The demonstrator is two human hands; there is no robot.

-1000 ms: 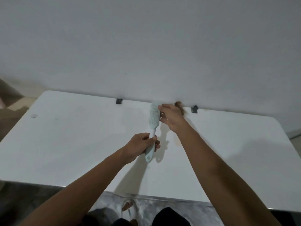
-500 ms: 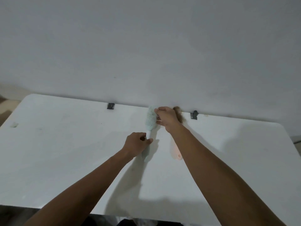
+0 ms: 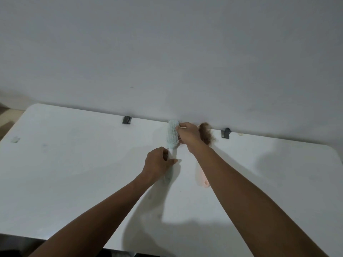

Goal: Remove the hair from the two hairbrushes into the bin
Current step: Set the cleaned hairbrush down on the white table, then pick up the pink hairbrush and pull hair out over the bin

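The mint-green hairbrush (image 3: 172, 135) is held above the far part of the white table (image 3: 74, 164), near the wall, with its long oval head pointing to about 12 o'clock and its handle running down toward 6 o'clock. The head looks like smooth plastic with a grid of fine, pale bristles, and the bristle side is turned to 3 o'clock. The left hand (image 3: 157, 165) is closed around the handle, with the thumb pressed along it. The right hand (image 3: 188, 134) meets the head from the 3 o'clock side, its fingertips pinched together at the bristles; what they pinch is too small to tell. Just beside this hand, at 3 o'clock from it and against the wall, there is a fluffy brown clump of hair (image 3: 207, 135), loose and woolly in texture. It appears to sit on a second, pink hairbrush (image 3: 202, 179), which lies on the table under the right forearm; only its smooth, rounded handle end with a small hole is clearly seen. The table top is flat and matt, with rounded corners and some faint marks. Two small dark brackets (image 3: 127, 120) sit at its far edge, where it touches the plain grey-white wall (image 3: 167, 52).
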